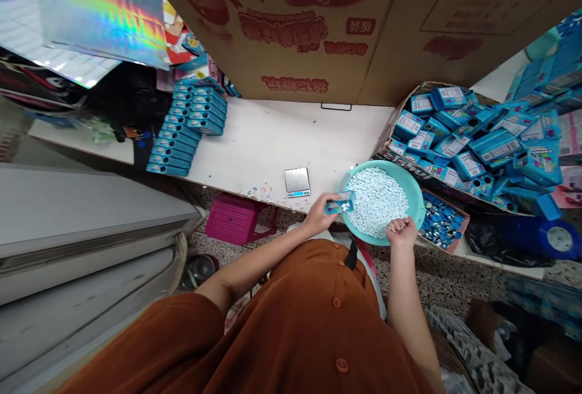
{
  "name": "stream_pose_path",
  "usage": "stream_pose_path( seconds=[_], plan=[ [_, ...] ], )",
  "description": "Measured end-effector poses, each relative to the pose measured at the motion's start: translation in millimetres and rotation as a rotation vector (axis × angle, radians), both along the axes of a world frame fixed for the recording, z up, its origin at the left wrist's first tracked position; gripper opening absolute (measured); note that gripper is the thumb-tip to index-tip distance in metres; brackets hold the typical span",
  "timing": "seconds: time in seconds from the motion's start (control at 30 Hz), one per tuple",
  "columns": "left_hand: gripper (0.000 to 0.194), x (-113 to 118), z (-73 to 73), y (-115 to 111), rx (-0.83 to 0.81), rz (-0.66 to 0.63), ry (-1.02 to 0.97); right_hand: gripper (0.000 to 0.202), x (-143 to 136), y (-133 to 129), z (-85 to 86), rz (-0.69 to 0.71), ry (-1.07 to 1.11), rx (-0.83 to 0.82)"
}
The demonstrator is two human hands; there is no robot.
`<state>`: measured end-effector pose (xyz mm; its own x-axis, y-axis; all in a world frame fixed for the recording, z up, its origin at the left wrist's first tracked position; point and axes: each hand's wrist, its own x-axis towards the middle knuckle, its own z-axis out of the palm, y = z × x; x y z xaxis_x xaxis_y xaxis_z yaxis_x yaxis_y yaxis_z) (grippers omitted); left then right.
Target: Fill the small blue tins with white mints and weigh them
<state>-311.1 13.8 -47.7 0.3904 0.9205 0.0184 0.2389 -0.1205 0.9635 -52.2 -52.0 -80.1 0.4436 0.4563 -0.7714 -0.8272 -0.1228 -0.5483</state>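
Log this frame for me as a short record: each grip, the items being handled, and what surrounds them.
Left grip: holds a small blue box at the basin's left edge
Right grip: fingers curled, at the basin's near right rim; contents unclear
Basin: teal, holding many small white pieces
Scale: on the white table, left of the basin
Left side: stacked blue boxes
Right side: open carton of jumbled blue boxes
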Motion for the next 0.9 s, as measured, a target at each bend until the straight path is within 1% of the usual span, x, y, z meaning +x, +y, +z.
stream_pose_path(
  seconds=[0.07, 0.13, 0.27, 0.4, 0.47, 0.53, 0.63, 0.7, 0.73, 0.8, 0.9],
  plan=[
    [0.029, -20, -3.1, 3, -0.017, 0.065, 0.068, 0.033, -7, -1, -0.1, -0.006, -0.003, -0.008],
    [0.031, -34, -6.1, 7, -0.034, 0.075, 0.114, 0.032, -13, -1, 1.4, -0.037, 0.022, -0.026],
    [0.032, -54, -14.1, 15, -0.035, 0.124, 0.163, 0.031, -24, 2, 4.8, -0.111, 0.067, -0.071],
    [0.031, -72, -22.2, 33, -0.030, 0.174, 0.216, 0.031, -33, 6, 4.4, -0.110, 0.054, -0.085],
    [0.032, -79, -21.1, 44, -0.029, 0.174, 0.237, 0.031, -38, 9, 3.7, -0.092, 0.038, -0.084],
    [0.032, -83, -14.6, 55, -0.015, 0.152, 0.242, 0.032, -45, 13, 3.5, -0.067, 0.039, -0.083],
    [0.030, -76, 0.6, 66, 0.044, 0.052, 0.205, 0.032, -55, 22, 3.8, -0.067, 0.067, -0.073],
    [0.032, -63, 7.8, 70, 0.092, -0.050, 0.165, 0.031, -60, 28, 3.7, -0.099, 0.071, -0.061],
    [0.033, -55, 9.0, 72, 0.115, -0.106, 0.147, 0.031, -61, 30, 3.4, -0.112, 0.064, -0.058],
    [0.033, -36, 6.2, 75, 0.154, -0.204, 0.129, 0.032, -61, 31, 2.4, -0.116, 0.033, -0.069],
    [0.032, -10, -4.3, 78, 0.170, -0.299, 0.124, 0.035, -54, 29, 0.1, -0.092, -0.021, -0.106]
  ],
)
